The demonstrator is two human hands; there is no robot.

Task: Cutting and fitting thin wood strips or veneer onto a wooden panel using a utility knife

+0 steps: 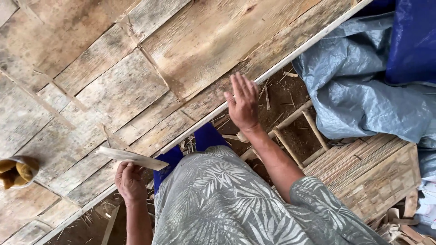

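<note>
Flat pale bamboo strip (132,158) lies pinched in the curled fingers of the left hand (129,181), crossing the near edge of the weathered grey plank platform (136,77). Right hand (244,105) rests at that edge farther along, fingers spread flat, holding nothing. Probable fault: the light pinch lets the strip slip onto the littered earth floor (281,97).

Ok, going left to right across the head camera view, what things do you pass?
Small container of yellowish pieces → flat wooden strip held in the left hand → open right hand → bamboo-slat panel → blue tarp.
</note>
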